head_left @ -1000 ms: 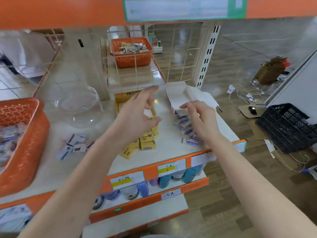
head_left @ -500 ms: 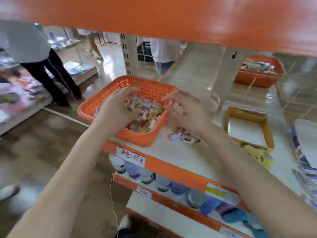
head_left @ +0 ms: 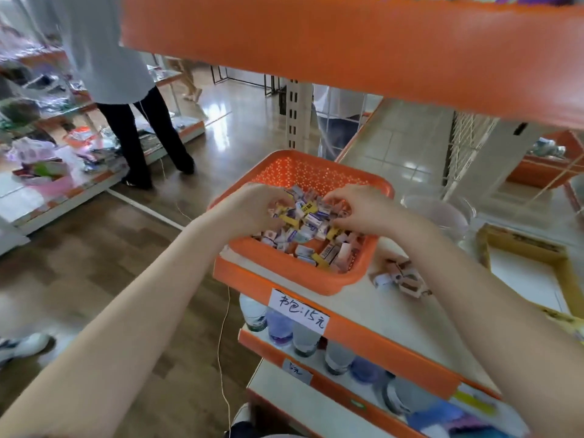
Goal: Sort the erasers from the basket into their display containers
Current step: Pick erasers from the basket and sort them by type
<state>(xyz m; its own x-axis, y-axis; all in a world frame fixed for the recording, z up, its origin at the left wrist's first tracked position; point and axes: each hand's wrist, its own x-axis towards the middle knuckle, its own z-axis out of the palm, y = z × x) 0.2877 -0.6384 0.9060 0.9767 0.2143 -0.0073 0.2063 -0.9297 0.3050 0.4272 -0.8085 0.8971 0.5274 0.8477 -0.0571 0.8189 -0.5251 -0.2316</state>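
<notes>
Both hands are sunk into the heap of erasers (head_left: 308, 227) in the orange basket (head_left: 286, 271) at the shelf's left end. The left hand (head_left: 252, 208) is curled over the pile; the right hand (head_left: 360, 210) is pinched at its edge. Whether anything is gripped cannot be told, since the fingertips are buried. One kind should be picked out at a time, by wrapper colour, so that a handful can be carried straight to the yellow box (head_left: 565, 276) on the right.
</notes>
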